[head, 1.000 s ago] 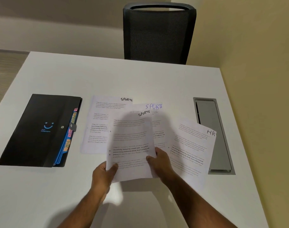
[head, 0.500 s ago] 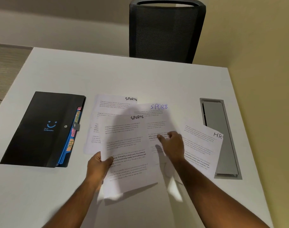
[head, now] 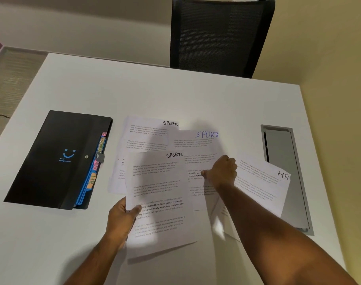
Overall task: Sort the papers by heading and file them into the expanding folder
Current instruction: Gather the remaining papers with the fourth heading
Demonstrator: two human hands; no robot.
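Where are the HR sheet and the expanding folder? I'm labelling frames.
HR sheet [head: 264, 188], head view, on its printed middle.
expanding folder [head: 52, 159], head view, on its black front cover.

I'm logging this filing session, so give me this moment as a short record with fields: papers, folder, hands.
sports sheets: three, overlapping mid-table; black heading at back, blue heading, black heading in front
HR sheet: to the right, partly under right arm
folder: black, shut, at left, coloured tabs showing
left hand: grips front sheet's left edge
right hand: fingers curled on blue-heading sheet
table: white
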